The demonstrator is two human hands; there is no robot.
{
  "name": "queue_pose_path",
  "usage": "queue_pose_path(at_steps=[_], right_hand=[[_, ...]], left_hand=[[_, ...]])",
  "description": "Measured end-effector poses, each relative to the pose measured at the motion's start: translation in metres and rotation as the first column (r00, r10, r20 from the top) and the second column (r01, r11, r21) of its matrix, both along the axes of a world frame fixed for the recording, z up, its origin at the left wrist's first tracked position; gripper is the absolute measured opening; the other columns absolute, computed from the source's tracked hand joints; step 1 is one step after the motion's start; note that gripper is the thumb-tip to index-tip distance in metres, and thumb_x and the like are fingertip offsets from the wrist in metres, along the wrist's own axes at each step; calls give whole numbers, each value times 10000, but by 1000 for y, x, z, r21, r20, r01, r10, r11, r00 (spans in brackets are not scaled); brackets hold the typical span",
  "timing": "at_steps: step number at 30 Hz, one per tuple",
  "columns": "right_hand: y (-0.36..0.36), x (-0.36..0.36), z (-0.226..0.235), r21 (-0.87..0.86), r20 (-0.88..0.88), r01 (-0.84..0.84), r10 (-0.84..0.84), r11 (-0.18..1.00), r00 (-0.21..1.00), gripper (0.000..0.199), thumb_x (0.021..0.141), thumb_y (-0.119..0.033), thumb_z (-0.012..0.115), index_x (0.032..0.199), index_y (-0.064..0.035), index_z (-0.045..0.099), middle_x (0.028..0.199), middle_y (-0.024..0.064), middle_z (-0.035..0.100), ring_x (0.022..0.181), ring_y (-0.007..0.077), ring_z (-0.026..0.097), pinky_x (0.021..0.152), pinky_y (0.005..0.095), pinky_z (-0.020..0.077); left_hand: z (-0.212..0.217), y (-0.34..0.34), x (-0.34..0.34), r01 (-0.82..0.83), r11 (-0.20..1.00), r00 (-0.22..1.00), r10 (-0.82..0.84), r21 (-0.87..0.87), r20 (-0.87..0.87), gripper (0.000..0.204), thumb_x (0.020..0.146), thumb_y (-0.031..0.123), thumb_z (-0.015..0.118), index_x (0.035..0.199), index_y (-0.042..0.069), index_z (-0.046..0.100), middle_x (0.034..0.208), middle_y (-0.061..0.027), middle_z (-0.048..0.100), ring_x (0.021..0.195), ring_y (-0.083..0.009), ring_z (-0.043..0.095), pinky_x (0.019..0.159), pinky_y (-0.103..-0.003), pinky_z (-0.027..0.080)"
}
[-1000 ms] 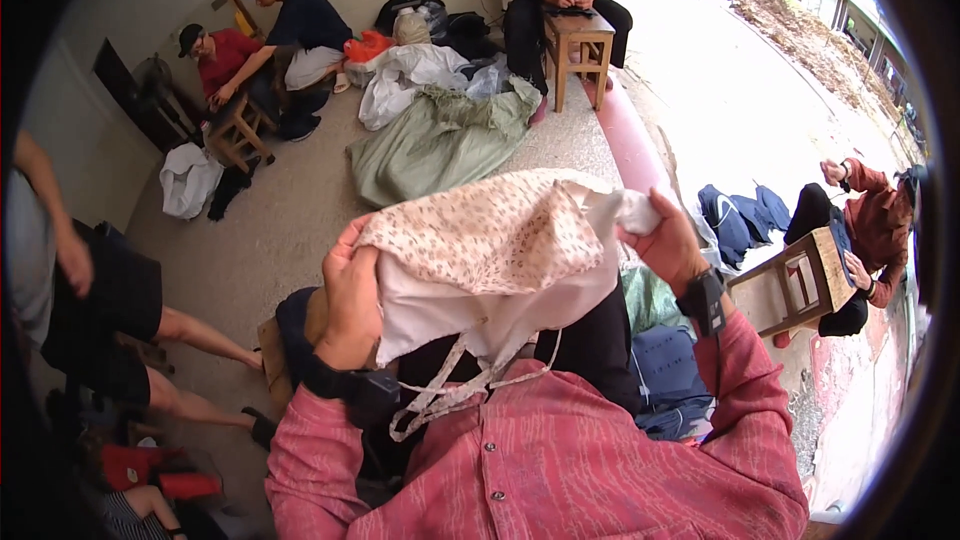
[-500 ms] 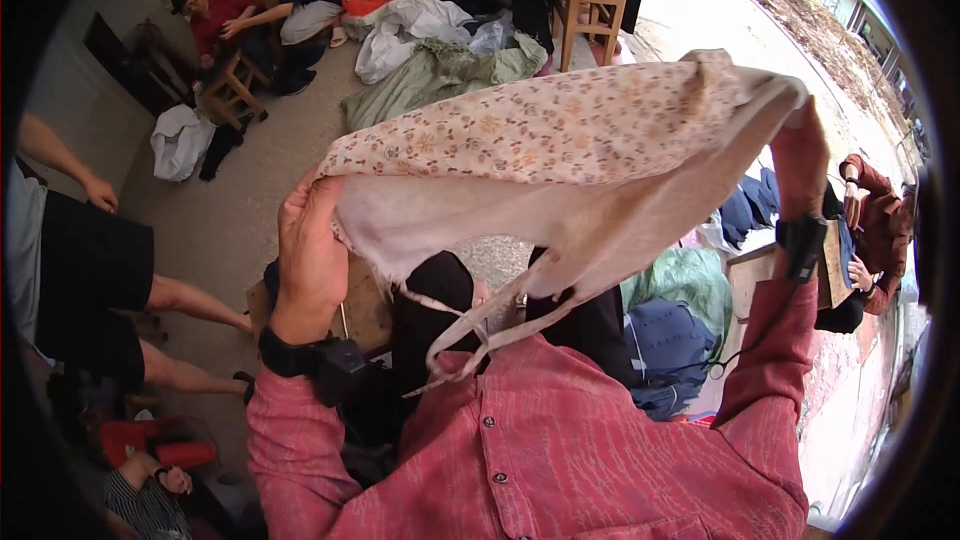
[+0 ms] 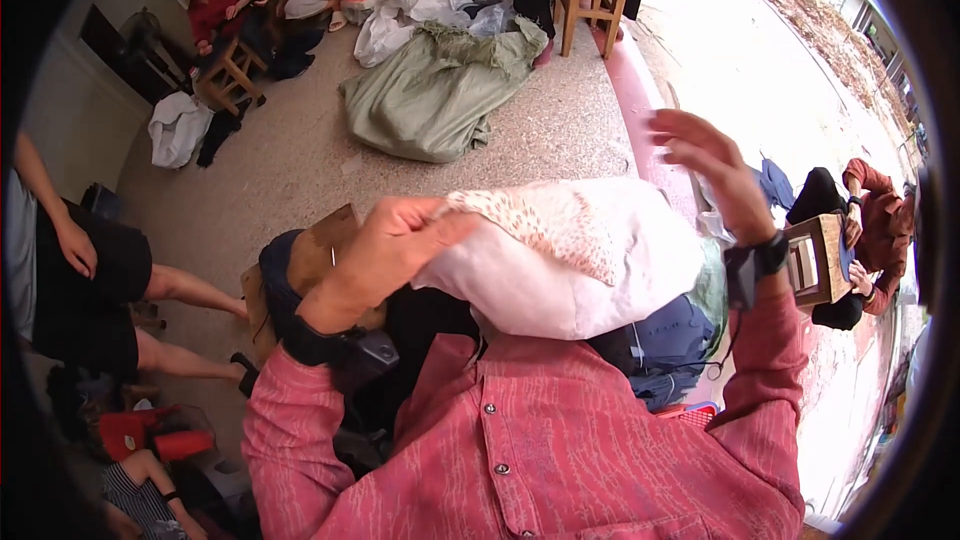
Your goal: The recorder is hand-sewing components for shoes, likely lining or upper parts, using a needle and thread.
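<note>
A floral-print cloth [image 3: 560,230] with a pale, plain side hangs loosely in front of my chest, above my lap. My left hand [image 3: 385,250] pinches its upper left corner between thumb and fingers. My right hand [image 3: 715,175] is raised beyond the cloth's right end, apart from it, with fingers spread and slightly blurred. The cloth's pale side bulges out to the right and its print shows only along the upper middle. The thin ties are out of sight now. Black bands with small boxes sit on both my wrists.
Dark blue folded fabric [image 3: 668,345] lies at my right side by a green sack. A wooden stool [image 3: 325,230] stands at my left. Ahead lies a large grey-green sack [image 3: 430,90]. Several people sit around; one person [image 3: 85,290] stands at left.
My right hand has let go of the cloth and moved left and lower. My left hand has moved right with its corner. The spread cloth has dropped and slackened, uncovering the grey-green sack.
</note>
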State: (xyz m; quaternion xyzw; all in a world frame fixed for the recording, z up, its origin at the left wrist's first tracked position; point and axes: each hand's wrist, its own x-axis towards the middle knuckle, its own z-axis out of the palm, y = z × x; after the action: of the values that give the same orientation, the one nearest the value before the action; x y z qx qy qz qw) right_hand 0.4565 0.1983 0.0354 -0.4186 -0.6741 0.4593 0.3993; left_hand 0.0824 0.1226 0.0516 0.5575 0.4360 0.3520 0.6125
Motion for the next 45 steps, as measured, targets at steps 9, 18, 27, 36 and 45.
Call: queue_pose_path(at_steps=[9, 18, 27, 36, 45], right_hand=[[-20, -116, -3, 98, 623, -551, 380, 829, 684, 225, 834, -192, 647, 1008, -49, 641, 819, 216, 649, 795, 406, 632, 702, 440, 500], [36, -51, 64, 532, -143, -86, 189, 842, 971, 206, 930, -22, 544, 1113, 37, 621, 1028, 59, 669, 920, 114, 609, 819, 269, 503], [60, -48, 182, 423, -532, 119, 141, 898, 835, 516, 953, -460, 551, 1263, -48, 528, 1223, 110, 600, 1052, 231, 605, 911, 364, 521], [56, -80, 204, 283, -529, -60, 208, 957, 823, 450, 993, -444, 457, 1194, -57, 568, 1125, 91, 626, 977, 206, 611, 864, 347, 527], [84, -124, 177, 540, -189, -24, 150, 841, 970, 386, 1006, -267, 376, 1278, -23, 501, 1214, 157, 609, 1113, 222, 603, 1000, 353, 475]], left_hand=[[11, -8, 25, 68, 987, 996, -76, 147, 49, 264, 964, 234, 610, 1056, -1, 687, 854, 54, 627, 763, -15, 524, 666, -190, 434], [-46, 32, 22, -11, 989, 998, 1, 149, 70, 427, 920, 119, 581, 1330, 36, 497, 1242, -49, 558, 1170, -149, 503, 931, -350, 474], [-97, 42, 51, -39, 999, 998, 38, -38, -40, 1152, 712, 280, 864, 1505, 7, 75, 1465, -232, 301, 1356, -275, 298, 1038, -377, 376], [-78, 51, 47, 130, 914, 987, -158, -385, -42, 507, 940, 464, 559, 1118, -10, 596, 913, -150, 687, 829, -224, 679, 712, -342, 529], [-14, 24, 41, 580, 813, 807, -567, -44, 161, 341, 990, 226, 524, 1173, -46, 616, 1162, -154, 638, 1048, -208, 626, 860, -347, 528]])
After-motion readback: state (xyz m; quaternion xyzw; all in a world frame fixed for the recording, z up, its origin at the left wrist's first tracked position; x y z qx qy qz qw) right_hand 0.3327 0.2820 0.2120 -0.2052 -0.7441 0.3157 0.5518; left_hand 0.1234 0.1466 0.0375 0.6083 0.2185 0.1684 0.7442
